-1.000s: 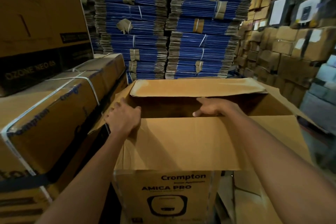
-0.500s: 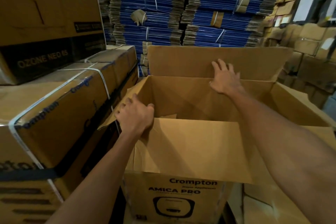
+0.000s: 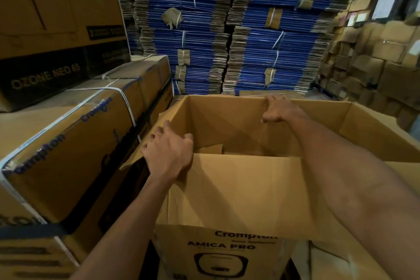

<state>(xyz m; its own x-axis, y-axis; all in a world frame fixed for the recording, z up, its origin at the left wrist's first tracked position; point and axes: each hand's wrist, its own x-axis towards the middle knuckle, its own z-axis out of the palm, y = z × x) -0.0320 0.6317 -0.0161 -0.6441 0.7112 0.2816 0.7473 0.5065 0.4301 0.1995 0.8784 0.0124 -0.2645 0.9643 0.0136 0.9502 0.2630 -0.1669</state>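
An open brown cardboard box (image 3: 238, 191) printed "Crompton AMICA PRO" stands in front of me with its flaps spread. My left hand (image 3: 169, 152) grips the box's left rim at the near corner, fingers curled over the left flap. My right hand (image 3: 278, 109) reaches across and presses on the far rim, fingers bent over the folded-back far flap (image 3: 268, 93). The near flap (image 3: 245, 193) hangs toward me. Inside the box, bottom flaps (image 3: 211, 149) show partly.
Strapped Crompton cartons (image 3: 68, 143) are stacked close on the left, with an "OZONE NEO 65" carton (image 3: 45, 75) above. Tall bundles of flattened blue cartons (image 3: 227, 29) stand behind. Brown boxes (image 3: 375, 63) pile up at the right.
The far flap went from lying over the opening to standing up, then folded back outward. My right hand followed it to the far rim. My left hand stayed at the left corner.
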